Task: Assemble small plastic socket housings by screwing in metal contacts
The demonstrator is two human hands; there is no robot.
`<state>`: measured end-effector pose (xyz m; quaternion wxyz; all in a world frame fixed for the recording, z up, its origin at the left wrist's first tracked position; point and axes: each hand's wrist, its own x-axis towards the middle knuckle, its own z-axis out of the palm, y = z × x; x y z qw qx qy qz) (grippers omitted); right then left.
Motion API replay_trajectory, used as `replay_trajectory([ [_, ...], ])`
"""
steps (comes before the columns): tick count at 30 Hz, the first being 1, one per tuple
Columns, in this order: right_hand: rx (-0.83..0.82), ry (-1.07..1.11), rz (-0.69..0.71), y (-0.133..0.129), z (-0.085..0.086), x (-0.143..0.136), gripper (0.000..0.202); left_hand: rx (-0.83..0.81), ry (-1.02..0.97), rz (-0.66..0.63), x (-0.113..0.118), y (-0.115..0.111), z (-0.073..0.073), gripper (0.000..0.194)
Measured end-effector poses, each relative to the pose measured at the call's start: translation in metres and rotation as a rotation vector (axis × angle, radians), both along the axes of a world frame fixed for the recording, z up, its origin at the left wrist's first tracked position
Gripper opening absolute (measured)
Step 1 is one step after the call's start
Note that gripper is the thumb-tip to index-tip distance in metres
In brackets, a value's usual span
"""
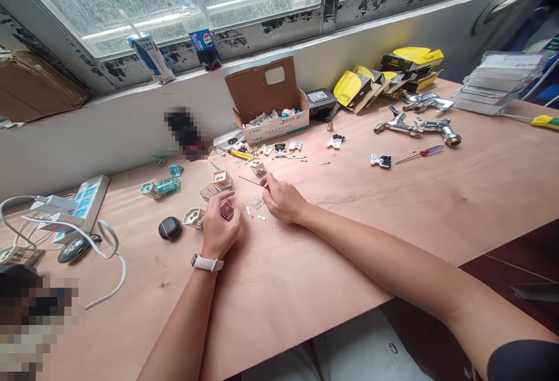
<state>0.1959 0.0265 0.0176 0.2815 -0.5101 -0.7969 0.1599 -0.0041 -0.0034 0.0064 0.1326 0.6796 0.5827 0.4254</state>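
My right hand (283,199) is closed round the red handle of a thin screwdriver (251,180), its shaft pointing left. My left hand (220,225), with a watch on the wrist, has its fingers curled round a small dark-red translucent part (227,210). Between the hands lie a clear plastic piece (257,201) and small white strips (261,218). Just beyond my left hand stand a cream-topped clear block (222,179) and another like it (257,165). A third cream block (193,217) sits left of my left hand.
Teal parts (168,185), a black rounded case (170,228) and a power strip (89,200) are at the left. An open carton (279,127) stands by the wall. Metal taps (402,126), yellow-black boxes (356,88) and a second screwdriver (425,152) lie at the right.
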Motion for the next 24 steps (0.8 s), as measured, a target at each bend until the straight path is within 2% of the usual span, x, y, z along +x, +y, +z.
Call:
replay_trajectory([
  [3,0.044,0.089,0.068,0.003,-0.008,0.0,0.029,0.01,0.043,-0.043,0.0,-0.001,0.002,0.05],
  [7,0.092,0.236,0.161,0.003,-0.012,0.001,0.029,0.055,0.138,-0.081,-0.001,-0.001,0.005,0.049],
  [14,0.102,0.451,0.054,0.005,-0.01,0.002,0.01,0.24,0.486,-0.031,0.004,-0.008,0.011,0.026],
  [20,0.176,0.513,0.011,0.007,-0.01,0.003,0.011,0.232,0.593,-0.198,0.01,-0.011,0.01,0.028],
  [24,0.137,0.509,-0.045,0.005,-0.005,0.005,0.019,0.185,0.549,-0.187,0.008,-0.008,0.007,0.024],
])
